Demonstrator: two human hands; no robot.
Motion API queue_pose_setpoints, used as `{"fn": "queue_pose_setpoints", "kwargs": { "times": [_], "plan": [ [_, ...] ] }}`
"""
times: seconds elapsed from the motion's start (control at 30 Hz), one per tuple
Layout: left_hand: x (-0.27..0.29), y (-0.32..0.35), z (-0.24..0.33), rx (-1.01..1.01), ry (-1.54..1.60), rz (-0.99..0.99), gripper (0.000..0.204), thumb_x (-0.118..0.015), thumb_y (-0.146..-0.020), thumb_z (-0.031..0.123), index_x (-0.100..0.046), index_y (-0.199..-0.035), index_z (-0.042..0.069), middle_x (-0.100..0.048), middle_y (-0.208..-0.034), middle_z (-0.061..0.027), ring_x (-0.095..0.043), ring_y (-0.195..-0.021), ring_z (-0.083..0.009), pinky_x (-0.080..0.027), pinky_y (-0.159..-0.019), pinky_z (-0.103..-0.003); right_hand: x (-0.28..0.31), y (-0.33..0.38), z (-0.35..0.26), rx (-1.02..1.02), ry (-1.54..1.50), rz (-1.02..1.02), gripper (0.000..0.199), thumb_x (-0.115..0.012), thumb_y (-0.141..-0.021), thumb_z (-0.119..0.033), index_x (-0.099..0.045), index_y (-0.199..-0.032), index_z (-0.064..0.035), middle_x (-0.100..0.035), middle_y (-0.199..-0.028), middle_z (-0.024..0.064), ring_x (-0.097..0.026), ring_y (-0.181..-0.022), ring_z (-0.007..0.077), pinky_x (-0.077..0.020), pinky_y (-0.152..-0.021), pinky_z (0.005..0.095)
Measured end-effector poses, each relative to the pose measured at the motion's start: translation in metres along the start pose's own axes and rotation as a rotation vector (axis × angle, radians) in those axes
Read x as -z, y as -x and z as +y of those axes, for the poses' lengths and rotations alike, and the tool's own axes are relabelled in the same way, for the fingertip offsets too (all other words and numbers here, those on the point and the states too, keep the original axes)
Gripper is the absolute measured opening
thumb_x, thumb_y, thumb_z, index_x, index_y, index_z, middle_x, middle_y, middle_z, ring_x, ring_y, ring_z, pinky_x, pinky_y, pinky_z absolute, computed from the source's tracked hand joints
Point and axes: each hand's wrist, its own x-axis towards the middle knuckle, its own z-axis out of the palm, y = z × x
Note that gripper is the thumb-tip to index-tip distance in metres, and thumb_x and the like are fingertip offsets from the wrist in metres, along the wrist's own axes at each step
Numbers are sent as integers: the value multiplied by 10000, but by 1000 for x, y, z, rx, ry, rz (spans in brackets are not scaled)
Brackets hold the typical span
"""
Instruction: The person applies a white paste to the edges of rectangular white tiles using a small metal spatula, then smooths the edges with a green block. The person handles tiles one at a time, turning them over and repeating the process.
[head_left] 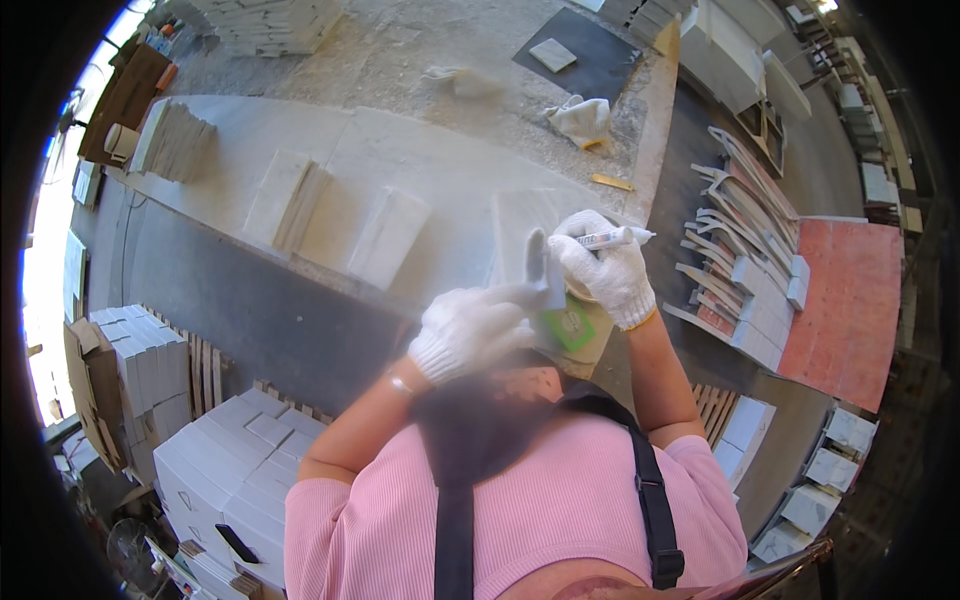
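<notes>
My right hand, in a white knit glove, is closed around a white marker pen, its narrow end pointing right. Just left of it is my left hand, gloved too and slightly blurred. Its grey-stained fingers reach toward the right hand, one tip standing up, and close at a thin bluish-grey piece that I cannot make out. Below both hands lies a green square item with a pale round mark. Under the hands, a pale slab rests on the dusty worktable.
Stacked pale tiles and another tile block stand on the table. Beyond lie a crumpled white glove, a yellow strip and a dark mat. White boxes sit left; strapped pieces and a red board right.
</notes>
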Motion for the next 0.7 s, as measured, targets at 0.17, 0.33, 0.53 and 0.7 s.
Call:
{"fn": "queue_pose_setpoints", "kwargs": {
  "times": [0.17, 0.33, 0.53, 0.7],
  "plan": [
    [1, -1, 0, 3, 15, -12, 355, -621, -980, 408, -788, -1112, 125, -706, -1341, -5, -741, -993, -276, -576, -895, -416, 2, 2, -3, 99, 35, -57, 61, -737, -939, -56, -725, -970, -5, -706, -910, 37, -643, -839, 111, -530, -772, 285],
    [-2, -1, -4, -29, 5, 12, 341, -632, -975, 393, -788, -1110, 121, -706, -1344, -17, -740, -994, -279, -577, -884, -417, -1, 1, -4, 28, -70, 28, 63, -737, -942, -58, -725, -970, -2, -711, -913, 41, -645, -849, 112, -531, -777, 283],
    [-4, -1, -3, -76, 5, 99, 282, -669, -946, 374, -774, -1052, 134, -723, -1294, -40, -732, -941, -293, -576, -825, -414, -1, -3, -8, -46, -88, -41, 61, -742, -940, -62, -726, -945, -3, -716, -914, 46, -647, -838, 117, -530, -767, 283],
    [-2, -1, -2, -32, -12, 18, 357, -632, -979, 392, -770, -1190, 139, -713, -1321, -34, -738, -1004, -286, -580, -882, -420, 2, 1, -13, 18, 33, -139, 91, -744, -944, -83, -731, -924, 5, -709, -891, 39, -638, -819, 114, -516, -725, 285]
  ]
}}
